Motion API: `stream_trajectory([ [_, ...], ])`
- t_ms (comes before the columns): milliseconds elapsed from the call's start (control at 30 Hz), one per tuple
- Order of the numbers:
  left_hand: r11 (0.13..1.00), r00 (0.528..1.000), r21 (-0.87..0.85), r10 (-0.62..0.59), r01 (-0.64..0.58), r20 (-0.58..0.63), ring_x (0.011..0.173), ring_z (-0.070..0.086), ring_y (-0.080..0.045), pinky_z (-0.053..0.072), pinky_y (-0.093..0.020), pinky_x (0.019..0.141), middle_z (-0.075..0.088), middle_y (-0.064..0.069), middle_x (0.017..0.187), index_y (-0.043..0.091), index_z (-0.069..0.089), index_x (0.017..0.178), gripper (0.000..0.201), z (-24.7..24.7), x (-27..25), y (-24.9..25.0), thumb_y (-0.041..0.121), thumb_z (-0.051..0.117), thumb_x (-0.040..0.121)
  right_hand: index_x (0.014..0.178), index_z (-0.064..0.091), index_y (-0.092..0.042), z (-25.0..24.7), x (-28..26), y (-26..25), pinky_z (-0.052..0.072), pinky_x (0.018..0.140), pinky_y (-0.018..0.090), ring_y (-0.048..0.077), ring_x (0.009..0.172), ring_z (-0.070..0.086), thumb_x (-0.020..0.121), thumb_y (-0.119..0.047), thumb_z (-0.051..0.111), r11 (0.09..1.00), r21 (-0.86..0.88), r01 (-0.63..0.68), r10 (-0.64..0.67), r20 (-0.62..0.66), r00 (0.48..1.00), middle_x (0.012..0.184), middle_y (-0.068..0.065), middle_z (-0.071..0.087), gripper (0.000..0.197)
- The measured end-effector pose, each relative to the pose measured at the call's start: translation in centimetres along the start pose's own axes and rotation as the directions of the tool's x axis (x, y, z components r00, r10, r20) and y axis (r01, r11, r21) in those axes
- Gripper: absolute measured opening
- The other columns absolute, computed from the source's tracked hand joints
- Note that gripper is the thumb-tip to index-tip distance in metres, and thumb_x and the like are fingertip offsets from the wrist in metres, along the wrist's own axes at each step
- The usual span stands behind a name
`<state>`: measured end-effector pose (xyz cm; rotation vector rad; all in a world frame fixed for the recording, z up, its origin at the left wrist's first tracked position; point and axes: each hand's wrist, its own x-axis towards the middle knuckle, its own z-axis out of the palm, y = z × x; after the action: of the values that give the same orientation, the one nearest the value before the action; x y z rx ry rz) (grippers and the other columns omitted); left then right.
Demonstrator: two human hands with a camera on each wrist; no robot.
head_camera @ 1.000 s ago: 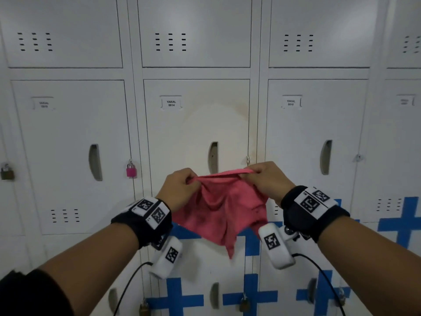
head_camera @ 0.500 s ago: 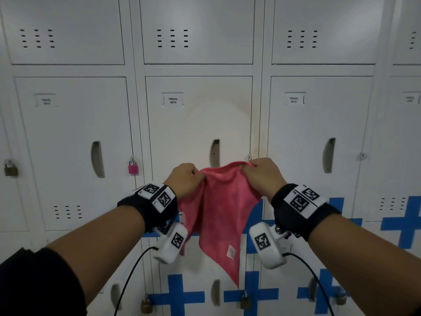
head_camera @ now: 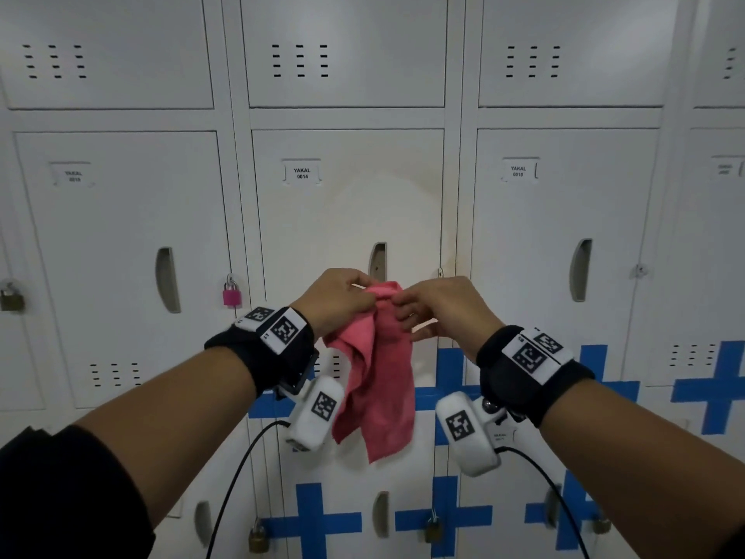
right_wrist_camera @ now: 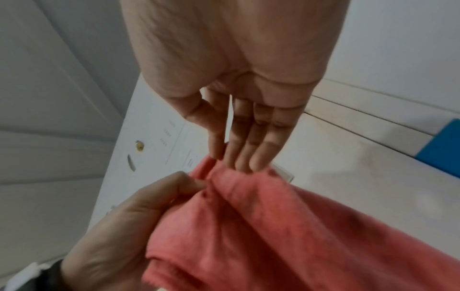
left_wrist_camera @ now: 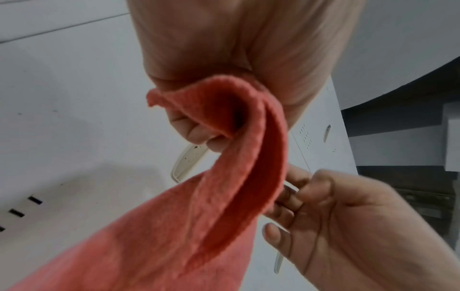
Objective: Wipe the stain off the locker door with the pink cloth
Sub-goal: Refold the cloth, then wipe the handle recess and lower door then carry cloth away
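Observation:
The pink cloth [head_camera: 379,377] hangs doubled over in front of locker door 0014 [head_camera: 322,236]. My left hand [head_camera: 363,296] grips its gathered top, fingers curled round the fold [left_wrist_camera: 199,133]. My right hand [head_camera: 401,312] meets it from the right, and its nearly straight fingers and thumb pinch the same top edge [right_wrist_camera: 224,157]. The cloth [right_wrist_camera: 273,226] drapes down between both wrists. A faint yellowish stain [head_camera: 431,211] rings a paler patch on the door's upper right, above both hands. Neither the hands nor the cloth touch the door.
A handle recess [head_camera: 378,260] sits just above the hands. A pink padlock [head_camera: 232,294] hangs on the left neighbouring door, a brass one [head_camera: 12,300] farther left. Blue tape crosses [head_camera: 447,381] mark the lower lockers, which carry padlocks [head_camera: 258,538].
My hands, which held the cloth spread wide, have come together. The cloth is now folded in half and hangs narrower, with both hands meeting at its top.

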<state>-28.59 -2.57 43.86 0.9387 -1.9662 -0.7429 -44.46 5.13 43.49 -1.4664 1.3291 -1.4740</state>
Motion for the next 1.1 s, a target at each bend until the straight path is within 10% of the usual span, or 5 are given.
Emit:
stream_trajectory([
  [200,0.994,1.000,-0.108,-0.017,0.016,-0.003,0.072,0.062,-0.015,0.048,-0.026,0.062,0.070,-0.010,0.093,0.013,0.069,0.101,0.021,-0.3,0.2,0.0,0.008,0.055,0.087,0.120,0.057,-0.016,-1.2,1.6,5.2,0.050,0.084,0.035,0.017,0.102,0.062,0.067,-0.038,0.079,0.962,-0.249,-0.109,0.167,0.229,0.959,0.112,0.003,0.067,0.061],
  [333,0.997,0.995,-0.053,-0.055,0.051,-0.082,0.068,0.058,-0.016,0.044,-0.025,0.056,0.065,-0.008,0.088,0.015,0.063,0.106,0.019,-0.9,1.3,-0.8,0.010,0.055,0.089,0.099,0.071,-0.003,-0.8,1.3,6.1,0.051,0.078,0.033,0.017,0.082,0.063,0.082,-0.026,0.073,0.963,-0.245,-0.108,0.180,0.294,0.939,0.092,0.007,0.070,0.029],
  [866,0.955,0.976,-0.295,0.058,0.007,0.209,0.079,0.061,-0.029,0.053,-0.036,0.076,0.068,-0.020,0.084,0.007,0.067,0.101,0.012,2.3,0.3,-4.3,0.009,0.064,0.090,0.077,0.073,-0.022,1.8,4.0,5.3,0.052,0.087,0.029,0.001,0.093,0.062,0.084,-0.027,0.069,0.965,-0.049,0.257,-0.262,-0.240,0.935,0.107,-0.009,0.068,0.010],
  [1000,0.965,0.985,0.213,0.130,-0.151,0.110,0.098,0.063,-0.021,0.048,-0.042,0.096,0.070,-0.005,0.104,0.016,0.067,0.109,0.025,2.0,1.8,-6.0,0.031,0.059,0.091,0.072,0.065,-0.011,1.9,5.6,6.3,0.047,0.062,0.020,0.008,0.063,0.056,0.081,-0.022,0.070,0.928,-0.250,0.275,-0.358,-0.402,0.843,0.068,0.000,0.063,0.015],
  [1100,0.674,0.920,0.666,0.390,-0.320,0.048,0.126,0.045,-0.023,0.037,-0.042,0.105,0.052,-0.002,0.137,0.018,0.050,0.133,0.049,0.9,2.7,-6.8,0.037,0.053,0.087,0.085,0.065,-0.007,1.8,7.3,6.3,0.037,0.063,0.006,0.013,0.074,0.051,0.082,-0.010,0.063,0.804,-0.535,0.261,-0.493,-0.354,0.794,0.088,0.005,0.057,0.005],
])
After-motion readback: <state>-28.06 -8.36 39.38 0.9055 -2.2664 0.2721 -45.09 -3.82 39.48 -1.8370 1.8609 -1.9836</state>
